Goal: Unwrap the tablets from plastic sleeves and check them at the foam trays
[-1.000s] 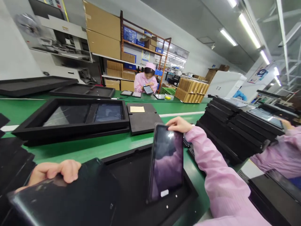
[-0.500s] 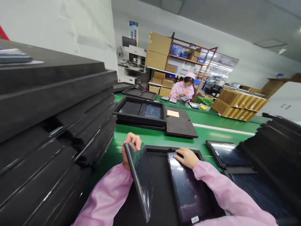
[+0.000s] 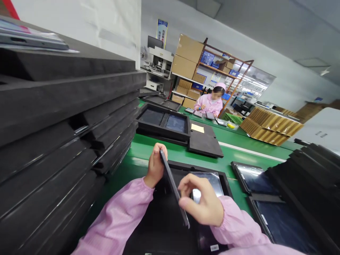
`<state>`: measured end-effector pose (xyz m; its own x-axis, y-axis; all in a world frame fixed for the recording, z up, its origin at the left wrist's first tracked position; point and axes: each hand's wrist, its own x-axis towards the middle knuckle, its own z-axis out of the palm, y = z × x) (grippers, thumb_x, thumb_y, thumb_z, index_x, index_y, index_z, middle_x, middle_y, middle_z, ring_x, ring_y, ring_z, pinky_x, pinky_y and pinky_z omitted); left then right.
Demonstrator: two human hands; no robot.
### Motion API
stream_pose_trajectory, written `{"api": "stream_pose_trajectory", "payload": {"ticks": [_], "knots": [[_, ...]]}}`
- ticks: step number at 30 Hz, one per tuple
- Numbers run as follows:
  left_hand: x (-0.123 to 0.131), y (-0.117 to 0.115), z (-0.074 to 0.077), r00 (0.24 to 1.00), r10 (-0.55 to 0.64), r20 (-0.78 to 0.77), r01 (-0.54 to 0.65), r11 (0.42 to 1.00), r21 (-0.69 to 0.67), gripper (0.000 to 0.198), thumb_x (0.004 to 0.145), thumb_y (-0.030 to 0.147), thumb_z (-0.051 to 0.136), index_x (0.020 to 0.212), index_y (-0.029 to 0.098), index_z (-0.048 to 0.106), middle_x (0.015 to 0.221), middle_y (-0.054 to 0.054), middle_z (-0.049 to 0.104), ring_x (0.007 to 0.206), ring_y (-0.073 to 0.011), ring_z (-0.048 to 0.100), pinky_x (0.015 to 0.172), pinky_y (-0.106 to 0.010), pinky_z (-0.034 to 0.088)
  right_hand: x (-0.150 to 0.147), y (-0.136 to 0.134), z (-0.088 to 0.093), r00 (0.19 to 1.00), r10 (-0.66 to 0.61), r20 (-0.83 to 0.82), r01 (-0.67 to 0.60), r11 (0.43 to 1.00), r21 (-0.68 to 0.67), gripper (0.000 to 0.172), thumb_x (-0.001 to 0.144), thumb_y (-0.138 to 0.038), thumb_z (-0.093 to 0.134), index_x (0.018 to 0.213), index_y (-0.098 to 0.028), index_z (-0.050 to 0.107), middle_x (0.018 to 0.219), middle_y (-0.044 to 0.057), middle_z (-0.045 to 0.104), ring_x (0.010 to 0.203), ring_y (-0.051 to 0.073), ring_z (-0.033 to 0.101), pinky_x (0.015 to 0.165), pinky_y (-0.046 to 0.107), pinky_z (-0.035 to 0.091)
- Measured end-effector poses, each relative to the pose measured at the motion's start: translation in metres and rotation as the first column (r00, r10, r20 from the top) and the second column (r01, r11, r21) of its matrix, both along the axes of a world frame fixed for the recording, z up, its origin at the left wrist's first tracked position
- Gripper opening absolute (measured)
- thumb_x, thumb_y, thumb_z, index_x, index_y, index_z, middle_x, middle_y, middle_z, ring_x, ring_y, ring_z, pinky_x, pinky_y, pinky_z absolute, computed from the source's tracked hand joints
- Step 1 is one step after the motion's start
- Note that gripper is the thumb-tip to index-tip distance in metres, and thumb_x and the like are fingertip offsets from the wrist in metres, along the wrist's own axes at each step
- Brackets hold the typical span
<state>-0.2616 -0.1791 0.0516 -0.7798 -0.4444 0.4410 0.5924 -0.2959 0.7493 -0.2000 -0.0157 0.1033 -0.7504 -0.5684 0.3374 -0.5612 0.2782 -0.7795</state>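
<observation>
My left hand (image 3: 155, 164) is closed round the top edge of a thin black tablet (image 3: 174, 189), which stands on edge and tilts toward me. My right hand (image 3: 203, 203) is at the tablet's lower right edge, fingers curled against it. Under both lies a black foam tray (image 3: 175, 166) on the green belt. A second tablet (image 3: 212, 180) with a glossy screen lies flat in the tray's right pocket, partly behind my right hand.
A tall stack of black foam trays (image 3: 66, 120) fills the left. More trays with tablets (image 3: 278, 198) lie at the right. Further along the green belt (image 3: 239, 148) sit a tray holding two tablets (image 3: 164, 124) and a foam lid (image 3: 205, 141). A seated person in pink (image 3: 212, 102) works at the far table.
My right hand left the flat tablet in the tray and came to the upright tablet's lower edge. My left hand turned that tablet edge-on. The view shifted slightly.
</observation>
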Motion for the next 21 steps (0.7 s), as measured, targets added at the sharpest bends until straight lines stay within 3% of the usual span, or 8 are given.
{"api": "stream_pose_trajectory", "payload": {"ticks": [2,4,13,18,21], "knots": [[0.003,0.001,0.001,1.0,-0.01,-0.003,0.01,1.0,-0.024,0.058,0.081,0.081,0.049,0.07,0.025,0.044,0.053,0.005,0.044,0.049,-0.0155,0.037,0.052,-0.031,0.029,0.008,-0.015,0.008,0.99,0.021,0.141,-0.014,0.999,-0.051,0.018,0.078,-0.03,0.065,0.075,-0.021,0.049,0.057,-0.006,0.054,0.049,0.009,0.051,0.05,0.019,0.043],[0.005,0.002,0.002,1.0,-0.025,-0.013,0.024,0.999,-0.046,0.058,0.081,0.082,0.047,0.07,0.025,0.043,0.053,0.005,0.044,0.048,-0.0156,0.037,0.051,-0.032,0.03,0.01,-0.022,0.008,0.985,0.01,0.172,0.001,0.998,-0.066,0.019,0.082,-0.029,0.058,0.071,-0.021,0.045,0.055,-0.006,0.049,0.048,0.008,0.046,0.049,0.019,0.038],[0.014,0.004,0.001,0.986,-0.119,-0.117,0.102,0.985,-0.141,0.056,0.088,0.077,0.042,0.069,0.024,0.044,0.054,0.004,0.043,0.048,-0.0149,0.037,0.049,-0.03,0.031,0.027,-0.013,-0.013,0.977,0.009,0.214,0.021,0.99,-0.137,0.026,0.097,-0.033,0.045,0.073,-0.021,0.047,0.057,-0.003,0.052,0.052,0.011,0.05,0.054,0.022,0.038],[0.019,0.009,-0.001,0.961,-0.133,-0.241,0.089,0.979,-0.185,0.047,0.097,0.064,0.036,0.074,0.024,0.045,0.052,0.006,0.041,0.046,-0.0142,0.034,0.047,-0.028,0.03,0.029,-0.004,-0.032,0.938,0.024,0.347,0.021,0.992,-0.127,0.048,0.099,-0.058,0.037,0.072,-0.021,0.049,0.06,-0.001,0.053,0.055,0.013,0.053,0.057,0.026,0.042],[0.027,0.011,-0.004,0.919,-0.107,-0.378,0.03,0.979,-0.204,0.043,0.101,0.055,0.032,0.073,0.025,0.045,0.049,0.006,0.041,0.044,-0.0137,0.035,0.047,-0.028,0.029,0.032,0.005,-0.061,0.825,-0.181,0.536,0.203,0.979,0.018,0.06,0.083,-0.08,0.047,0.083,-0.02,0.051,0.068,-0.001,0.052,0.057,0.014,0.051,0.056,0.028,0.044]]}}
